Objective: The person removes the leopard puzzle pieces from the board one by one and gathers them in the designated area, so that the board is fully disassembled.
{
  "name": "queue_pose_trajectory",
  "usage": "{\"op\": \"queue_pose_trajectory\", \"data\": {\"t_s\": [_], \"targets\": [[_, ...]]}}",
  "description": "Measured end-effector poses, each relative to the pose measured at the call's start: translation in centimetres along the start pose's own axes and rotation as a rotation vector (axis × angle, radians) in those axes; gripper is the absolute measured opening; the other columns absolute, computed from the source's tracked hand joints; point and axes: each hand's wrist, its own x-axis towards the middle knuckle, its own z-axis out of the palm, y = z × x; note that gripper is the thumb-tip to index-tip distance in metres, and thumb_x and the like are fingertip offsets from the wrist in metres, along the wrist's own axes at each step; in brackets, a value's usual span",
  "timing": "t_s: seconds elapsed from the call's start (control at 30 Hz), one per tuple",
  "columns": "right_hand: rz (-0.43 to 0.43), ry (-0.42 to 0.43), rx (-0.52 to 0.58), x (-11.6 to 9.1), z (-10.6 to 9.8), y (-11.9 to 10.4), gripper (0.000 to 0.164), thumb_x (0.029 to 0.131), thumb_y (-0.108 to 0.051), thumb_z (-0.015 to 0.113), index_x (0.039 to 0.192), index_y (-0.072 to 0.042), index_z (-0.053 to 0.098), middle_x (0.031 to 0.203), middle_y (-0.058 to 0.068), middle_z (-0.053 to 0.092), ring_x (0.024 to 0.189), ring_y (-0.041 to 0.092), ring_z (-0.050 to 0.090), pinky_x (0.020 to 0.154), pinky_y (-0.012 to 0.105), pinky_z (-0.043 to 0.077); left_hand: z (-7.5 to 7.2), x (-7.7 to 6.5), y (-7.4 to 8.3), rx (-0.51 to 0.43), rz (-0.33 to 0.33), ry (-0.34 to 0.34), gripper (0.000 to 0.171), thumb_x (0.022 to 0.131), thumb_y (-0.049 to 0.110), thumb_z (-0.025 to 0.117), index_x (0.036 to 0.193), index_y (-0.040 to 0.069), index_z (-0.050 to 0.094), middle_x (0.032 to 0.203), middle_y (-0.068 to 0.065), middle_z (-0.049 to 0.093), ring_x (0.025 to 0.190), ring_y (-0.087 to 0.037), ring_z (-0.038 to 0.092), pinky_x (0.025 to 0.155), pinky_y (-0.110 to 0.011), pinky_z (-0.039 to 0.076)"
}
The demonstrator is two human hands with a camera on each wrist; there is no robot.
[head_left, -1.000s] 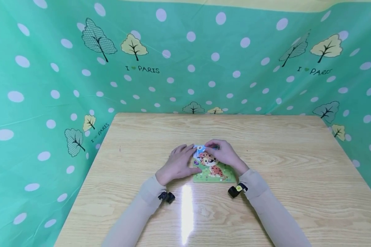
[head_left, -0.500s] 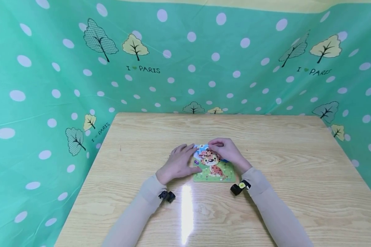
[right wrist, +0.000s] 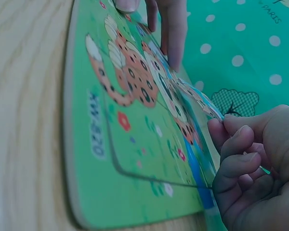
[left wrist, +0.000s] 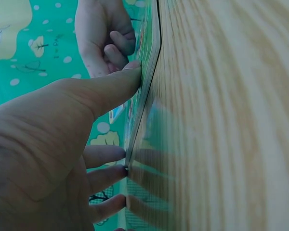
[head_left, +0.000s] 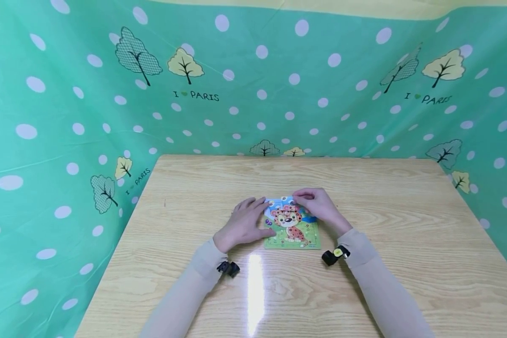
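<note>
A jigsaw puzzle board with a spotted leopard cub on green grass lies flat on the table. My right hand pinches a puzzle piece between thumb and finger at the board's far edge. The piece is tilted, one side raised above the board, and shows spots and some blue. My left hand steadies the board's left side, its thumb on the printed face and its extended fingers by the edge. In the right wrist view, left fingertips touch the picture near the cub's head.
The wooden table stretches around the board on all sides. Behind and to the left hangs a green dotted cloth with tree prints. A bright light reflection falls on the tabletop nearer the person.
My right hand has shifted to the right along the board's far edge, bringing the pinched piece with it; more of the cub's head and sky shows. The left hand has stayed put.
</note>
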Motion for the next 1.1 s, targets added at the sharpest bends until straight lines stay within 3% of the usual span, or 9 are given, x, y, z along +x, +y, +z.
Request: {"op": "queue_pose_trajectory", "data": {"t_s": [0.37,0.67,0.93,1.1], "targets": [[0.004,0.027,-0.019,-0.3,-1.6,0.7,0.032,0.107,-0.024,0.066,0.131,-0.003,0.072,0.092,0.003,0.071,0.061,0.008,0.051,0.052,0.019,0.043,-0.1,-0.1,0.2,0.001,-0.002,-0.005,0.095,0.092,0.063,0.073,0.166,0.015,0.039,0.176,-0.009,0.031,0.162,-0.040,0.026,0.132,-0.064,0.020],[-0.018,0.036,-0.038,-0.4,-3.2,1.7,0.038,0.107,-0.024,0.066,0.136,0.001,0.068,0.113,0.016,0.076,0.065,0.007,0.055,0.059,0.021,0.050,0.2,-0.1,0.0,-0.025,0.010,0.011,0.093,0.092,0.062,0.074,0.165,0.015,0.040,0.176,-0.010,0.032,0.162,-0.041,0.026,0.131,-0.066,0.019],[0.019,0.077,-0.078,-0.5,-4.8,2.1,0.039,0.108,-0.027,0.064,0.138,-0.002,0.068,0.111,0.011,0.074,0.065,0.007,0.055,0.061,0.022,0.053,0.3,-0.1,-0.2,-0.025,0.012,0.009,0.095,0.092,0.063,0.074,0.166,0.016,0.039,0.176,-0.009,0.030,0.162,-0.040,0.025,0.132,-0.065,0.018],[0.034,0.092,-0.109,-0.7,-5.9,2.4,0.040,0.108,-0.026,0.063,0.140,-0.003,0.066,0.126,0.017,0.073,0.069,0.008,0.056,0.064,0.022,0.054,0.3,-0.2,-0.2,-0.028,0.014,0.007,0.094,0.092,0.063,0.073,0.166,0.016,0.039,0.176,-0.009,0.030,0.162,-0.040,0.024,0.131,-0.066,0.018]]}}
